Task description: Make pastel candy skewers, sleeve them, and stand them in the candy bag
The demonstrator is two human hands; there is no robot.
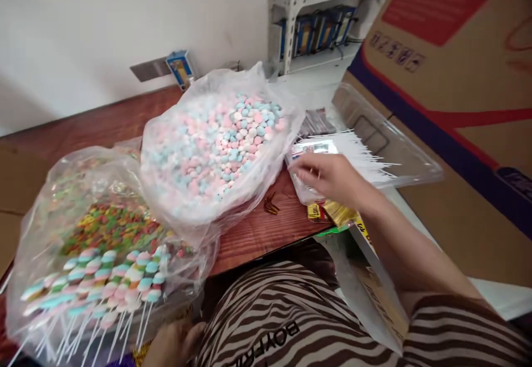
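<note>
Reddish-brown wood grain runs across the table (257, 236), which stands against a pale wall (124, 23). Over its right end hangs the right hand (326, 173), fingers curled inward and their tips close together; whether they pinch anything, I cannot tell. Down at the lower edge, the left hand (174, 345) is blurred and partly cut off, its fingers bent, and its grip cannot be made out.

Just beyond the right hand, a heap of thin white sticks (361, 156) lies in an open clear plastic box (432, 174). Gold twist ties (338, 212) lie below the wrist, and a few loose ties (271, 205) rest on the wood to the left.

Near the left hand, marshmallow skewers (103, 278) lie side by side, their stick ends towards the person. Behind them sit red, green and orange candies (112, 228) in clear plastic. Next comes a big translucent bag (191, 212) of pink, blue and white marshmallows (249, 128).

Farther out are a white shelf (293, 18) and, at right, a large printed cardboard box (457, 78)
</note>
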